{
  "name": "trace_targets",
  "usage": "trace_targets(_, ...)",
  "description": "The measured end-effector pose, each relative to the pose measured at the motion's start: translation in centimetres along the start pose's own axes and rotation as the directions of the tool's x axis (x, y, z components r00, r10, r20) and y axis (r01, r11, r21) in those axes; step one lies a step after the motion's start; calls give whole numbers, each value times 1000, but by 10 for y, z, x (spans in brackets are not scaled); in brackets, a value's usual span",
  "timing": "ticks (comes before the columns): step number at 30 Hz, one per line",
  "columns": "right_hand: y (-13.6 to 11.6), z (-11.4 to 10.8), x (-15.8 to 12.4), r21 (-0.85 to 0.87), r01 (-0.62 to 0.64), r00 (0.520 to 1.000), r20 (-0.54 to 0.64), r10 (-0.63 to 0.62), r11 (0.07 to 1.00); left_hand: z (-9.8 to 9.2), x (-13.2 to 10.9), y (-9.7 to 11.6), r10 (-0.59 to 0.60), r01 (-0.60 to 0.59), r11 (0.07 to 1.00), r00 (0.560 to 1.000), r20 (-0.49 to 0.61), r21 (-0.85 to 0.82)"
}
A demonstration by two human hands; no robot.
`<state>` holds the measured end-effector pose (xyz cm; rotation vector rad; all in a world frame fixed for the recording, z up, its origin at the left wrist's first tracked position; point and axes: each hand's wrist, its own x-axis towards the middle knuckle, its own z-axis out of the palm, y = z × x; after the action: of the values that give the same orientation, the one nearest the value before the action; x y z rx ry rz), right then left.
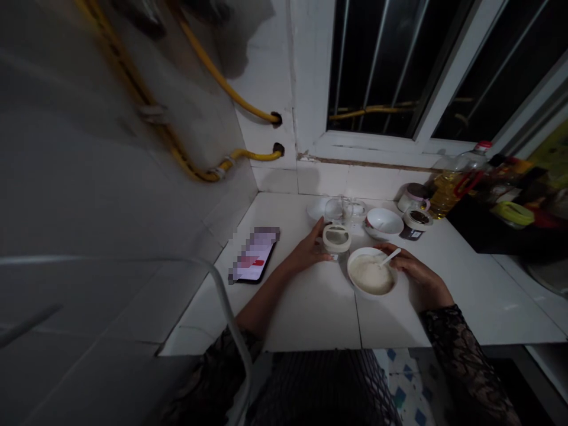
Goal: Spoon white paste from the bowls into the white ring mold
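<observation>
a home kitchen: yellow gas hoses (222, 80) on the wall (266, 89), a cooking oil bottle (448, 189) on the tiled worktop (310, 313).

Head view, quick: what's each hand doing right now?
Left hand: closed around a white-rimmed glass jar.
Right hand: holding a white spoon in a white bowl.

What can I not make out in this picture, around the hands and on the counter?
Phone screen: head view, pixelated, so nothing on it is readable.
Lower end of the white spoon: head view, sunk in the white food in the white bowl.
Part of the lidded jar: head view, hidden by the left hand.
Packages beyond the oil bottle: head view, dim and cut off by the right edge.
</observation>
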<state>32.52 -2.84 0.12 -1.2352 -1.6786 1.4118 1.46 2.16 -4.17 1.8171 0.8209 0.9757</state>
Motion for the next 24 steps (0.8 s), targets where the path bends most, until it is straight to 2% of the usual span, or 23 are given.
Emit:
trace_targets(5, 5, -2, 2, 62, -19, 1000, -2, 19, 998, -2, -3, -1, 27, -27, 999, 1000, -7, 35)
trace_targets(10, 10, -7, 5, 24, -25, 1000, 19, 25, 999, -18, -11, 9, 34, -21, 989, 996, -83, 148)
trace_targets(12, 11, -9, 5, 30, -22, 999, 31, 21, 999, -23, -15, 19, 24, 2, 983, 989, -144, 181)
trace_targets(15, 12, -11, 5, 27, -29, 999, 41, 28, 999, -23, -18, 32, -50, 127, 944, 967, -249, 305)
trace_targets(17, 12, -12, 4, 19, -40, 998, 45, 39, 999, -21, -21, 37, -68, 176, 882, 965, -253, 436)
trace_targets(19, 11, -13, 3, 22, -47, 998, 48, 46, 999, -20, -24, 37, -59, 168, 846, 973, -223, 507)
trace_targets(24, 9, -11, 3, 56, -34, 999, 23, 33, 998, -19, -31, 32, 2, 92, 860, 983, -183, 502)
